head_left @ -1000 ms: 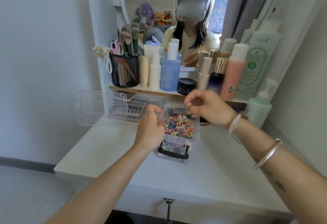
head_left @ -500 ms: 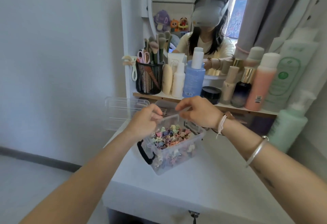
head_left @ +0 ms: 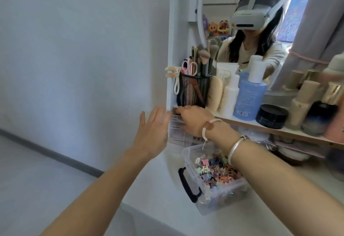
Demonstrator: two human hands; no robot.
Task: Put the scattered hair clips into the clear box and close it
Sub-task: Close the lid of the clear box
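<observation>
The clear box [head_left: 189, 163] stands open on the white vanity top, filled with small colourful hair clips [head_left: 216, 168]; a black handle is on its near left end. Its clear lid [head_left: 176, 127] leans upright at the far left under the shelf. My right hand [head_left: 193, 120] reaches over the box and grips the lid's top edge. My left hand [head_left: 152, 133] hovers with fingers spread just left of the lid; whether it touches the lid is unclear.
A wooden shelf [head_left: 279, 129] above the box carries a black mesh brush cup [head_left: 193, 90], a blue bottle [head_left: 249, 94], a black jar [head_left: 271, 116] and several other bottles. A round mirror is behind them. The vanity's left edge drops to the floor.
Both hands left the box rim and moved left and back to the lid; my right hand has taken hold of it. The view has swung left and closer.
</observation>
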